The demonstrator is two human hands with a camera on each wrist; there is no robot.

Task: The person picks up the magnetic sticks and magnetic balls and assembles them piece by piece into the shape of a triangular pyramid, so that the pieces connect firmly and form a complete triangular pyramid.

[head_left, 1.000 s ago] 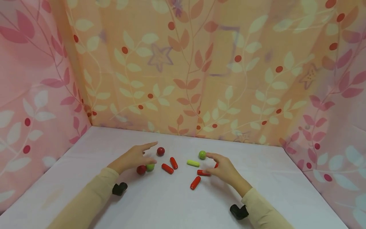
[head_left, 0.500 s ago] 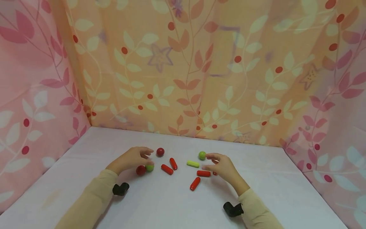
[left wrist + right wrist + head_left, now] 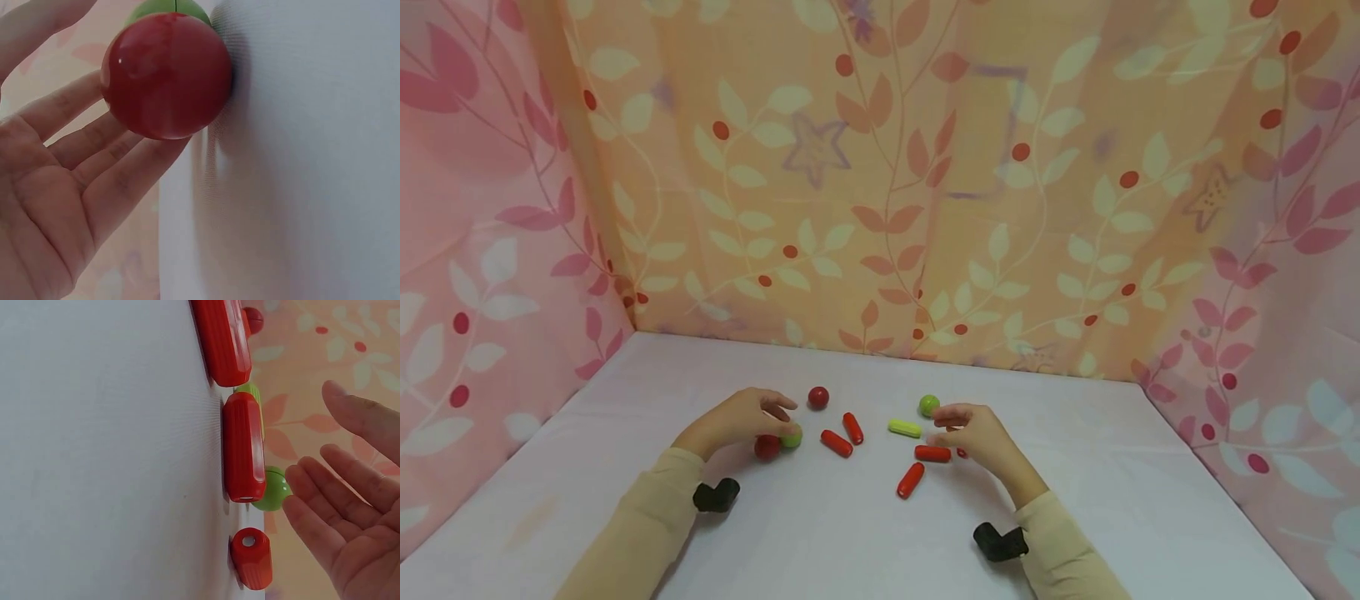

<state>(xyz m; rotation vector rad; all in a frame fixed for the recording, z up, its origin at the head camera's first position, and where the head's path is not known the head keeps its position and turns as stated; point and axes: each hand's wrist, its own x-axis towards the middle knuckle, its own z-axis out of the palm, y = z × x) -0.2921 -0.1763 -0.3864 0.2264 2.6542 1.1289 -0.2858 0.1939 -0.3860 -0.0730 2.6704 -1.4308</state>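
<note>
My left hand (image 3: 735, 421) hovers over a red ball (image 3: 767, 448) and a green ball (image 3: 792, 437) that sit side by side on the table. In the left wrist view its loosely spread fingers reach behind the glossy red ball (image 3: 165, 75), which hides most of the green one. My right hand (image 3: 988, 437) is held above a ribbed red stick (image 3: 932, 454), its fingertips close to another green ball (image 3: 929, 406). Part of a second red stick (image 3: 962, 452) shows under that hand. The right wrist view has a bare palm and relaxed fingers (image 3: 337, 494).
Between the hands lie two red sticks (image 3: 837, 443) and a yellow-green stick (image 3: 905, 428). Another red stick (image 3: 911, 481) lies nearer me, and a red ball (image 3: 818, 397) farther back. A patterned cloth wall (image 3: 895, 208) encloses the white table (image 3: 820, 542).
My left index finger, stretched forward before, has bent down, and that hand has drawn back slightly. My right hand has shifted slightly left, uncovering the red stick. The balls and sticks stay in place.
</note>
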